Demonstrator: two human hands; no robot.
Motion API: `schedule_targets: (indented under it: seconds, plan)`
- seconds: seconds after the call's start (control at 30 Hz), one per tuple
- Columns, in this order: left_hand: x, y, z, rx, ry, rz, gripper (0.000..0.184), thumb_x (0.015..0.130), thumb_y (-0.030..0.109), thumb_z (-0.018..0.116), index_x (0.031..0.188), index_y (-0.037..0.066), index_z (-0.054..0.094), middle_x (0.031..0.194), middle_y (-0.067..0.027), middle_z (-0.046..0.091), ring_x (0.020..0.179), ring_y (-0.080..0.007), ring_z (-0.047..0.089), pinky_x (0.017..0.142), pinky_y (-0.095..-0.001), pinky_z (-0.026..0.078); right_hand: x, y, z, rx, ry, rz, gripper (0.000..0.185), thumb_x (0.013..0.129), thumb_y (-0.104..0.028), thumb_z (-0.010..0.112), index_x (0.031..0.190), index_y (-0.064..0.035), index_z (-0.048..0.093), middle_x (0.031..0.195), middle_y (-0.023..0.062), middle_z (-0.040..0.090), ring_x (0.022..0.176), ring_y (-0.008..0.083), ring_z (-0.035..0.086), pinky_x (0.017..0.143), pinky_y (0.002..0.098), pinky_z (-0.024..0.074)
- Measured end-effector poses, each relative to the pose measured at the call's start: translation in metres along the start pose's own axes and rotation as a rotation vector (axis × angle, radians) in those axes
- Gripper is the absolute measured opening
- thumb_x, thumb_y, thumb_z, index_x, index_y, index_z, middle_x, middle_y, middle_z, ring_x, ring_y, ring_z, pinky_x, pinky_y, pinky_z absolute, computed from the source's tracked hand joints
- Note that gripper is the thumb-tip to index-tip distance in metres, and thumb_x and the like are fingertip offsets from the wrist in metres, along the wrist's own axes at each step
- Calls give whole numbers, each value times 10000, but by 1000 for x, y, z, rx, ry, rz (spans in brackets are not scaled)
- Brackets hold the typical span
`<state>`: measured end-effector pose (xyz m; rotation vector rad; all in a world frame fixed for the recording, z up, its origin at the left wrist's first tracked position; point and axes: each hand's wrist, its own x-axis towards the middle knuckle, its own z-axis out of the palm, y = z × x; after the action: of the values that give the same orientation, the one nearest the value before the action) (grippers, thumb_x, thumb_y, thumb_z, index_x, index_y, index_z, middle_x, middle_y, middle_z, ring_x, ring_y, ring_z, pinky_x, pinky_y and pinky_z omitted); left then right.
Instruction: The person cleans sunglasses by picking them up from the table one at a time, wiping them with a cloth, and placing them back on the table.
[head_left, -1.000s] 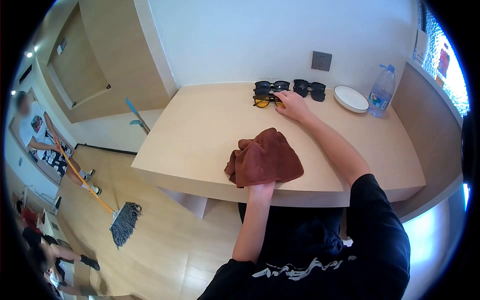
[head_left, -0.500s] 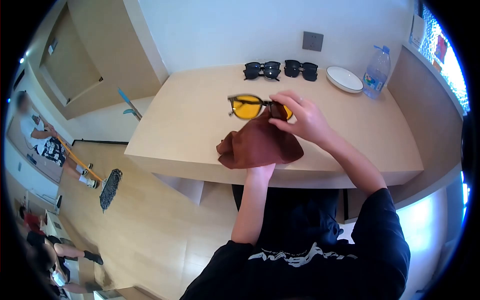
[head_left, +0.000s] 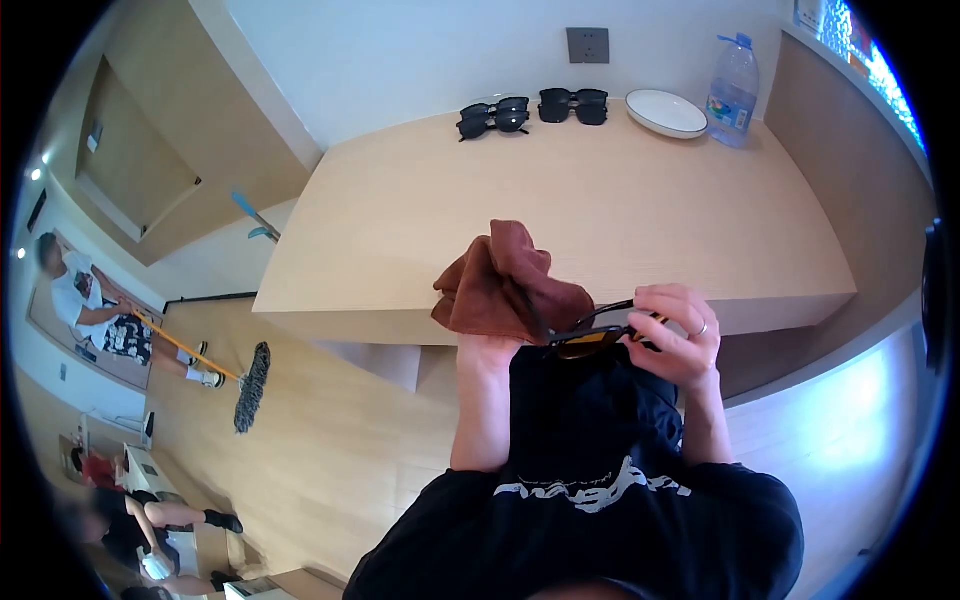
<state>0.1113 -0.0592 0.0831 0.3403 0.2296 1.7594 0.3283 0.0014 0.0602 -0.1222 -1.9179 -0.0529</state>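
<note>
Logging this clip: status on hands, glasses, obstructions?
Left hand under brown cloth, fingers hidden. Right hand gripping yellow-lensed glasses at cloth's edge. Nothing seen blocking.

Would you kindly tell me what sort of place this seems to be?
Probably a furnished indoor room; home or workplace, I cannot tell. A pale desk stands against the wall, a socket above it, and a person holds a mop.

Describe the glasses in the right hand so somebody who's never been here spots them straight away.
Start at the pale desk and come to its near edge. There, the right hand holds the glasses beside a brown cloth. Their amber lenses set them apart from the dark-lensed sunglasses at the desk's back.
</note>
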Motion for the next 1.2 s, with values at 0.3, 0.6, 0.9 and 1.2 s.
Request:
schedule_targets:
  seconds: [0.3, 0.6, 0.9, 1.2]
  plan:
    - [1, -25, -21, 1152, -167, 419, 257, 806, -3, 694, 940, 66, 485, 923, 7, 553, 833, -126, 528, 756, -232, 379, -5, 16, 28, -78, 74, 63, 481, 596, 51, 800, 1042, -85, 685, 1033, 116, 677, 899, 302, 687, 738, 373, 576]
    - [-19, -8, -14, 1469, -84, 532, 270, 827, 10, 692, 924, 70, 447, 942, 13, 517, 892, -106, 506, 831, -265, 435, -4, -2, 33, 20, -38, 108, 449, 577, 35, 781, 1011, -20, 683, 982, 112, 675, 874, 300, 698, 730, 372, 578]
    - [7, 0, -42, 717, 210, 370, 189, 937, 56, 552, 881, 77, 373, 891, 2, 451, 834, -97, 459, 794, -222, 417, 3, -16, 28, 68, -4, 19, 397, 591, 63, 765, 968, -38, 689, 950, 99, 664, 961, 303, 690, 768, 379, 590]
    - [5, -16, -46, 387, -288, 73, 388, 996, 324, 460, 1175, -10, 543, 1081, -119, 608, 966, -238, 610, 822, -340, 512, 21, -10, 43, 102, -56, 273, 435, 671, 33, 756, 1096, -31, 690, 1094, 133, 662, 1053, 318, 669, 853, 392, 570]
